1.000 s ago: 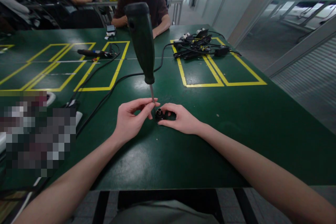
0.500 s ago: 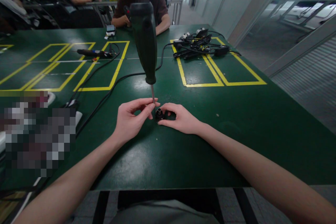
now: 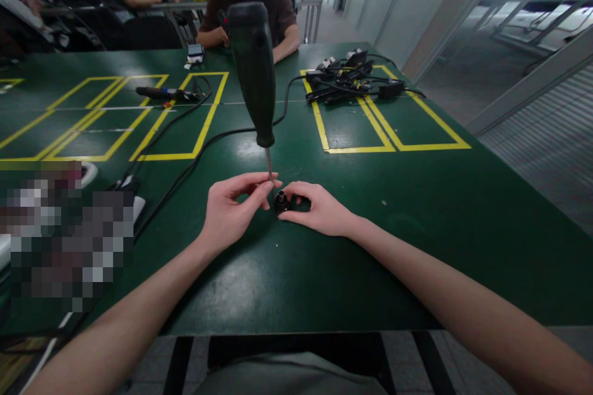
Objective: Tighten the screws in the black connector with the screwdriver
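Observation:
A screwdriver [image 3: 254,74] with a thick dark green handle stands nearly upright, its handle at the top and leaning slightly left. My left hand [image 3: 234,203] pinches its thin metal shaft low down, between thumb and fingertips. Just right of the shaft, a small round black part [image 3: 280,203] with a short metal collar on top rests on the green table [image 3: 278,284]. My right hand [image 3: 319,207] grips this part from the right, thumb in front and fingers behind. The screwdriver's tip is hidden close to the part, so I cannot tell where it touches.
Black cables and adapters [image 3: 352,77] lie heaped at the back right. A dark pen-like tool [image 3: 167,94] with a cord lies at the back left. A black cable [image 3: 185,170] crosses the table. Blurred items [image 3: 78,241] occupy the left edge. A person [image 3: 252,18] sits opposite.
The screwdriver's handle has tilted very slightly to the left. Both hands and the black part have stayed in place.

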`<state>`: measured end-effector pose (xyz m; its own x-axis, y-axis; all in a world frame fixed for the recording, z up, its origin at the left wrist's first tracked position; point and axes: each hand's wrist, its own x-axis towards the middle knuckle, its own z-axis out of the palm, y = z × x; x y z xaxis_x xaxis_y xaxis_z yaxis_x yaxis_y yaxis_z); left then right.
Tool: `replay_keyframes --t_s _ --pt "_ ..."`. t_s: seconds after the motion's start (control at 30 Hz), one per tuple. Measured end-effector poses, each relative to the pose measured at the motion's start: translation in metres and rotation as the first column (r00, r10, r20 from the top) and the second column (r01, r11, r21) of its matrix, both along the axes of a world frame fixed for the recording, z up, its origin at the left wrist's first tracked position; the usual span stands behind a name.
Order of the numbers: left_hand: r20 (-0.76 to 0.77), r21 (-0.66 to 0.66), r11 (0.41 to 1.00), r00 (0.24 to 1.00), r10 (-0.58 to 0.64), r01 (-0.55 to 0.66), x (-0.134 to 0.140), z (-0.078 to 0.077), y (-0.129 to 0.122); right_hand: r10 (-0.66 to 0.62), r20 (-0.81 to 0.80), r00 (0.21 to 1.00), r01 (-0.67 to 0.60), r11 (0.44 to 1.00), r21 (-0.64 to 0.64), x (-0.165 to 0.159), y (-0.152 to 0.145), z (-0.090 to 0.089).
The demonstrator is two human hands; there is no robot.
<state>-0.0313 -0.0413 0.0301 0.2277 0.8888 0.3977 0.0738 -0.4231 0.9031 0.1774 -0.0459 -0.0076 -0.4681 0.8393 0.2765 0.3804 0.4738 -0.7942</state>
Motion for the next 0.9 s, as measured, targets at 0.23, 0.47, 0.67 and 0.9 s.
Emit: replay_keyframes --t_s 0.23,0.47,0.67,0.9 --pt "0.000 -0.034 0.999 1.000 0.010 -0.010 0.0016 0.0027 -0.0010 0.006 0.002 1.000 -0.006 1.000 -0.010 0.0001 -0.0005 0.0014" --pt "0.015 -0.030 0.999 1.000 0.009 -0.009 0.0014 -0.0006 0.0003 0.002 0.002 1.000 -0.002 1.000 -0.019 0.0002 -0.0003 0.0001" --pt "0.025 -0.040 0.999 1.000 -0.014 0.015 0.0006 -0.0004 0.0001 0.008 0.002 1.000 -0.008 1.000 -0.012 -0.0002 -0.0001 0.0006" --pt "0.016 -0.067 0.997 0.999 -0.047 0.048 0.0019 0.0022 -0.0014 -0.007 0.013 1.000 0.007 1.000 -0.018 0.0002 -0.0006 0.0001"
